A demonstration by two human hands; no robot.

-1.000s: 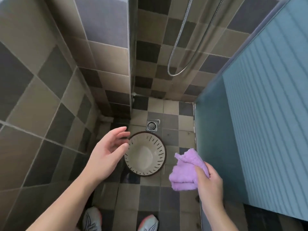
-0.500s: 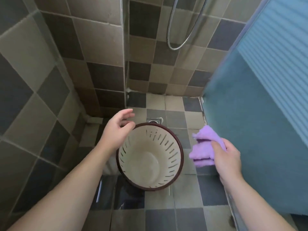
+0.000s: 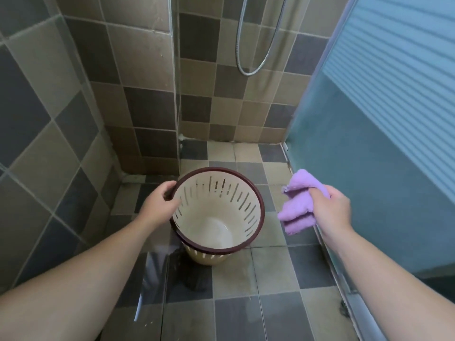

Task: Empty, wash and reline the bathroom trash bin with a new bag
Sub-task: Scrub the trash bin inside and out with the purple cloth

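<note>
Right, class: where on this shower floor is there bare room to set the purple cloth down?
Bare tiles lie between the bin and the blue door, under the right hand gripping the cloth, and behind the bin toward the back wall. It is crowded on the bin's left, where the left hand grips the rim near the side wall.

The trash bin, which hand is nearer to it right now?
Left. The left hand grips the trash bin at its dark rim on the bin's left side. The right hand is off to the bin's right, apart from it, holding a purple cloth.
</note>
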